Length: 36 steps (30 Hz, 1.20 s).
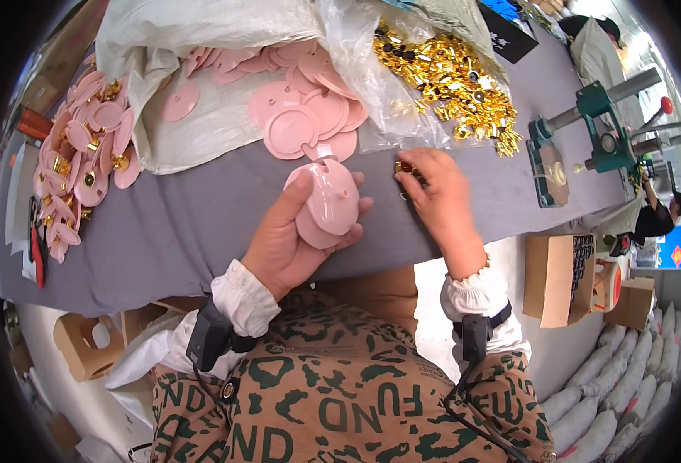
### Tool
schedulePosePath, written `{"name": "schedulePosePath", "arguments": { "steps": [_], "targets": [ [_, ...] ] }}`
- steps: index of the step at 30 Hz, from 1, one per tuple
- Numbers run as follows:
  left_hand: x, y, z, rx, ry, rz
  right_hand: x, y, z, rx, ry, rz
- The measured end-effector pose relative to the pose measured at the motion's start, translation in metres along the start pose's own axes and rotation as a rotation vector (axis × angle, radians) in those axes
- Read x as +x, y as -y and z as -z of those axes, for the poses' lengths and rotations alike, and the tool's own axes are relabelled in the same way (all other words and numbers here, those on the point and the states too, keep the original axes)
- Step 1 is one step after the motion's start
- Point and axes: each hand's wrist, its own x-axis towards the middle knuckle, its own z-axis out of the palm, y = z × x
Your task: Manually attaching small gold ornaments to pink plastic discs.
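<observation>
My left hand [285,245] is closed round a glossy pink lid [334,202] with a notch in its edge and a small raised nub in the middle. What looks like a second pink lid lies under it. To the right, my right hand [445,204] pinches a small gold piece [404,167], partly hidden by the fingers, just above the grey cloth. The hands are apart. Beyond the left hand, loose pink lids [290,131] spill from a white woven sack [201,147]. A heap of small gold knobs [464,96], some with dark ends, lies beyond the right hand.
At the left, pink lids with gold knobs [86,147] are piled near red-handled pliers [38,262]. A green hand press [603,127] stands at the table's right end. Below it are a cardboard box [549,282] and stacked white sacks [611,386]. Another person [653,220] is far right.
</observation>
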Motion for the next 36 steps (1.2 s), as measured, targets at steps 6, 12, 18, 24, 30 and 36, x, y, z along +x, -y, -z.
{"name": "schedulePosePath", "arguments": {
  "steps": [6, 12, 18, 24, 30, 36],
  "targets": [
    [-0.004, 0.007, -0.012, 0.228, -0.154, -0.052, -0.015, 0.049, 0.002, 0.791, -0.003, -0.197],
    [-0.007, 0.003, -0.021, 0.325, -0.13, -0.047, -0.013, 0.05, 0.0, 0.389, 0.053, 0.184],
    [-0.022, 0.007, -0.011, 0.726, -0.125, -0.298, -0.024, 0.066, -0.019, 0.64, 0.056, -0.105],
    [-0.039, -0.036, -0.003, 0.737, -0.083, -0.482, -0.01, 0.088, -0.035, 0.654, 0.092, -0.074],
    [-0.085, -0.257, 0.003, 2.577, -0.561, -1.189, -0.025, 0.057, -0.011, 0.587, -0.08, -0.166],
    [-0.194, -0.475, 0.055, 3.215, -1.402, -0.995, -0.025, 0.034, 0.003, 0.401, -0.13, -0.146]
  ]
}}
